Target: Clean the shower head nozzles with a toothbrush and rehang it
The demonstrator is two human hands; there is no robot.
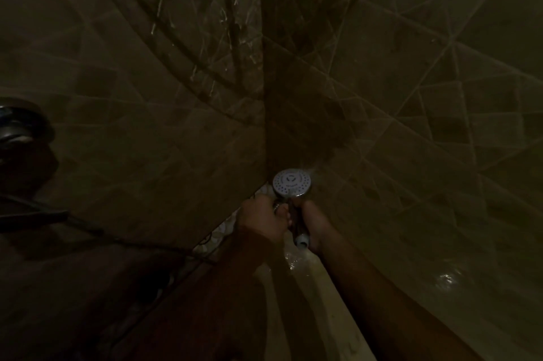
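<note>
The shower head [292,182] has a pale, matt plastic face dotted with small nozzles, set in a shiny chrome rim that runs down into a mirror-bright handle [297,225] ending in a dull white plastic tip [302,241]. The short piece of hose [276,207] beside it looks like ribbed, silvery metal. The wall tiles [411,125] are smooth and glazed with thin pale grout lines, and the cream ledge [311,269] below gleams wet.
</note>
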